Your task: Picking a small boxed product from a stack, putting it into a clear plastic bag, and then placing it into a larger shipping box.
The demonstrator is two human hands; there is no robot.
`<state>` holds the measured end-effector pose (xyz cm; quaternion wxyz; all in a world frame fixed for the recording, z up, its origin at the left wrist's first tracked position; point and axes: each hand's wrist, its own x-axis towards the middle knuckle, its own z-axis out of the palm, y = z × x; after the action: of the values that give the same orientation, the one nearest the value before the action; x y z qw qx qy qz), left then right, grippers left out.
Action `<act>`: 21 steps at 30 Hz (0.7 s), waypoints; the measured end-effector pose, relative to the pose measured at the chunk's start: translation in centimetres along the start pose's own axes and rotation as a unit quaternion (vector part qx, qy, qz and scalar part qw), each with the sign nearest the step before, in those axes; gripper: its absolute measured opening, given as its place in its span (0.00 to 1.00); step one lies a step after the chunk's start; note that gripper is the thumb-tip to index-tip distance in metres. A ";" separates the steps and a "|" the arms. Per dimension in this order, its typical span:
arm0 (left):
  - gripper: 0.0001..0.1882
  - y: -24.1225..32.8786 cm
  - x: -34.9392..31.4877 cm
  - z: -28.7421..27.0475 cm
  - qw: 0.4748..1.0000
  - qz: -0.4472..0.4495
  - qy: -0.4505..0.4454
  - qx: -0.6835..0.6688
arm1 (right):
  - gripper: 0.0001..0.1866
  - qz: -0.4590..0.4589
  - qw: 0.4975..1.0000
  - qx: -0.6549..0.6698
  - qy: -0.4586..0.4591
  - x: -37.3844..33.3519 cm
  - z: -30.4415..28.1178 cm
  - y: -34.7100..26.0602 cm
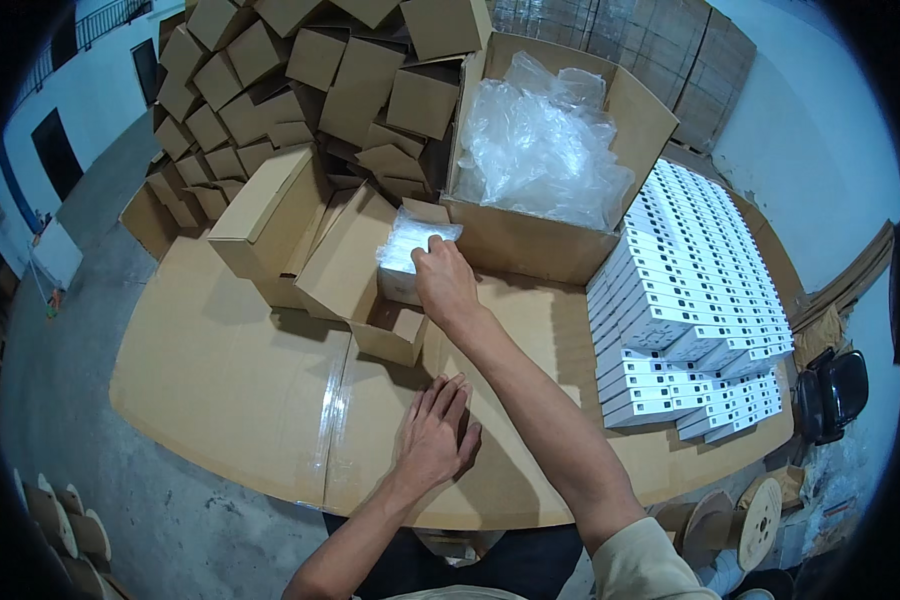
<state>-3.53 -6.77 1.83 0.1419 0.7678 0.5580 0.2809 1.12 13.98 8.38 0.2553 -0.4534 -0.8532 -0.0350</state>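
My right hand [444, 283] reaches into a small open cardboard box [388, 343] on the table. Its curled fingers grip the right side of a bundle of white boxes wrapped in clear plastic [410, 240]. The bundle sits in the far part of that box, partly covered by my hand. The near part of the box shows bare cardboard inside, and a long flap leans out to its left. Closer to me, my left hand [438, 432] rests on the cardboard-covered tabletop [250, 390] with its fingers stretched out, holding nothing.
Another open carton [270, 215] stands just left of the small box. Behind is a large carton [530, 245] full of clear plastic bags [540, 140]. Stacked white boxes [680, 290] fill the right side. Many brown cartons [340, 90] pile up at the back left.
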 end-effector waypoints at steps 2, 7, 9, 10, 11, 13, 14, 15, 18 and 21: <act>0.32 0.0 0.1 0.1 1.000 0.005 0.002 0.000 | 0.11 0.002 1.000 -0.003 -0.003 -0.3 -0.8 0.1; 0.32 0.2 0.5 0.0 1.000 0.014 0.003 -0.001 | 0.24 0.002 0.990 0.128 0.053 -3.1 -6.1 0.2; 0.31 0.3 0.4 -0.2 1.000 0.017 0.009 -0.012 | 0.26 -0.002 0.989 0.118 0.093 -4.7 -8.6 0.7; 0.31 0.5 0.5 -0.2 1.000 0.013 0.020 -0.018 | 0.28 -0.015 0.985 0.112 0.133 -5.7 -10.2 1.4; 0.31 0.7 0.6 -0.3 1.000 0.009 0.013 -0.016 | 0.28 0.006 0.986 0.089 0.138 -6.7 -11.5 2.2; 0.31 1.1 0.9 -0.2 1.000 0.002 0.006 -0.014 | 0.28 -0.004 0.984 0.063 0.167 -8.6 -14.2 4.2; 0.30 1.2 0.8 -0.2 1.000 -0.004 0.005 -0.012 | 0.28 0.016 0.984 0.039 0.173 -9.6 -15.4 5.0; 0.30 0.9 0.6 -0.2 1.000 0.004 0.010 -0.007 | 0.29 0.021 0.981 0.030 0.189 -10.6 -16.6 5.9; 0.30 0.9 0.1 -0.4 1.000 0.006 0.011 0.001 | 0.29 0.056 0.975 -0.016 0.213 -13.6 -20.2 8.8; 0.31 0.6 0.4 0.1 0.999 0.037 -0.020 -0.012 | 0.28 0.100 0.964 -0.084 0.231 -17.4 -23.6 12.7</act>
<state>-2.87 -6.61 2.20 0.1516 0.7917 0.5229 0.2770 28.69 1.41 18.56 0.4088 -0.5357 -0.7154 -0.1844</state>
